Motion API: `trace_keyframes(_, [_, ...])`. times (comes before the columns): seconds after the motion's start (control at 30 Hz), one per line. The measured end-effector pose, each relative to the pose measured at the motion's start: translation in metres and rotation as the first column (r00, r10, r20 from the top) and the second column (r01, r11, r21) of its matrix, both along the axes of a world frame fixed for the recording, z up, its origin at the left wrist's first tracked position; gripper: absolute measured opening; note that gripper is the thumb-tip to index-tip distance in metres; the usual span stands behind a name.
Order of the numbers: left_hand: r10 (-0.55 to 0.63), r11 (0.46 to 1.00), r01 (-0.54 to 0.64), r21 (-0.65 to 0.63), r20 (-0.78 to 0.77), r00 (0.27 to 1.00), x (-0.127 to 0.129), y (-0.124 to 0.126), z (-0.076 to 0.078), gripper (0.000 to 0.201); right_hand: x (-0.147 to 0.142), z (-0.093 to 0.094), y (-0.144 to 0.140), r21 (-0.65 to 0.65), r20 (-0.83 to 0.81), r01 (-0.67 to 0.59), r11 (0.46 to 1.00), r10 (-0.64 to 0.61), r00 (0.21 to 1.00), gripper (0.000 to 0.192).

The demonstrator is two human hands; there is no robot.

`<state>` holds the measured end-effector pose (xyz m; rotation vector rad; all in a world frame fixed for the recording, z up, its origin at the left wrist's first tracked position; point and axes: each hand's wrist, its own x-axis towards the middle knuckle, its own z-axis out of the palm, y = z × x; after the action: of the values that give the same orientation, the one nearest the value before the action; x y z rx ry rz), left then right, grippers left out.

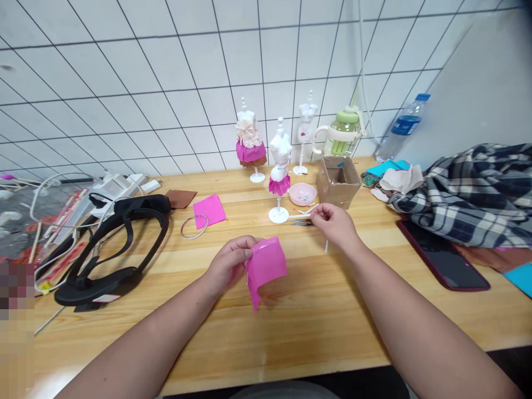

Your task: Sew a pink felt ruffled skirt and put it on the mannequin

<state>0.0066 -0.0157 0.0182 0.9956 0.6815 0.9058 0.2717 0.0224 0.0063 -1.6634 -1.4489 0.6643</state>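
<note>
Holding the pink fabric piece (266, 267) up off the desk (316, 327), my left hand (229, 265) has its grip pinched on the piece's left edge, thumb over fingers, so the cloth hangs folded and free with one corner drooping toward the wood; I judge it is kept lifted like this so both faces stay reachable. Taking the small mannequin with the pink skirt (280, 166) as my landmark, the held fabric sits well in front of it, toward me and slightly left. My right hand (334, 224) is in front and to the right of that mannequin's round base, fingers curled together above the thin dark tool (302, 222) lying there; whether the grip has actually closed on something fine like a needle or thread I cannot tell. A pale pink dish (302, 194) sits just right of the mannequin, with an open cardboard box (338, 180) beyond it, both within easy reach of the right hand. Left of the mannequin lies a second pink square (210, 210) beside a wire ring (193, 227), and farther left a black headset (116, 249). Behind the mannequin stand two more dress forms (249, 141).
</note>
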Motion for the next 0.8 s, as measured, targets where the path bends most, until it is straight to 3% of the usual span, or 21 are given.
trace_keyframes(0.1, [-0.007,1.0,0.008,-0.021,0.007,1.0,-0.001,0.0,0.001,0.018,0.021,0.0,0.004,0.028,0.155,0.113,0.993,-0.116,0.981,0.025])
trace_keyframes(0.17, [0.001,1.0,-0.001,-0.031,0.003,1.0,-0.002,0.001,0.002,0.019,0.035,-0.001,0.006,0.06,0.328,0.182,0.981,-0.192,0.925,0.03])
trace_keyframes(0.27, [0.006,0.997,-0.007,-0.075,-0.001,1.0,-0.002,0.001,0.003,0.02,0.048,-0.002,0.007,0.042,0.525,0.203,0.978,-0.194,0.829,0.033])
trace_keyframes(0.37, [-0.025,0.99,0.025,-0.139,0.003,1.0,-0.003,0.001,0.004,0.018,0.045,0.001,0.003,0.112,0.547,0.166,0.98,-0.2,0.813,0.037])
trace_keyframes(0.43, [-0.069,0.984,0.072,-0.166,0.022,0.997,-0.003,0.001,0.005,0.017,0.03,0.006,-0.002,0.252,0.429,0.065,0.965,-0.172,0.887,0.038])
trace_keyframes(0.47, [-0.102,0.979,0.105,-0.173,0.028,0.994,-0.003,0.001,0.006,0.017,0.019,0.009,-0.007,0.307,0.316,-0.005,0.952,-0.097,0.944,0.034])
trace_keyframes(0.5, [-0.14,0.973,0.143,-0.181,0.026,0.99,-0.003,0.0,0.007,0.017,0.007,0.011,-0.012,0.31,0.163,-0.102,0.945,0.053,0.985,0.032])
trace_keyframes(0.53, [-0.179,0.966,0.178,-0.188,0.015,0.984,-0.003,0.0,0.007,0.018,-0.005,0.013,-0.017,0.244,-0.017,-0.263,0.933,0.275,0.961,0.034])
trace_keyframes(0.57, [-0.213,0.959,0.208,-0.193,-0.005,0.977,-0.003,0.001,0.007,0.018,-0.018,0.014,-0.022,0.15,-0.22,-0.445,0.883,0.468,0.856,0.038])
trace_keyframes(0.6, [-0.24,0.953,0.229,-0.198,-0.034,0.97,-0.003,0.001,0.007,0.019,-0.028,0.014,-0.027,0.072,-0.405,-0.602,0.795,0.575,0.711,0.044])
trace_keyframes(0.63, [-0.258,0.95,0.239,-0.2,-0.071,0.964,-0.004,0.001,0.006,0.019,-0.037,0.013,-0.031,-0.001,-0.546,-0.72,0.694,0.603,0.582,0.049])
trace_keyframes(0.67, [-0.264,0.951,0.239,-0.198,-0.11,0.958,-0.004,0.002,0.005,0.018,-0.043,0.011,-0.034,-0.052,-0.634,-0.779,0.624,0.582,0.509,0.052])
trace_keyframes(0.73, [-0.258,0.959,0.227,-0.169,-0.196,0.946,-0.006,0.003,0.004,0.019,-0.049,0.008,-0.037,-0.114,-0.708,-0.828,0.55,0.539,0.455,0.056])
trace_keyframes(0.8, [-0.258,0.965,0.229,-0.129,-0.293,0.921,-0.009,0.005,0.003,0.02,-0.049,0.004,-0.036,-0.136,-0.695,-0.827,0.546,0.542,0.472,0.054])
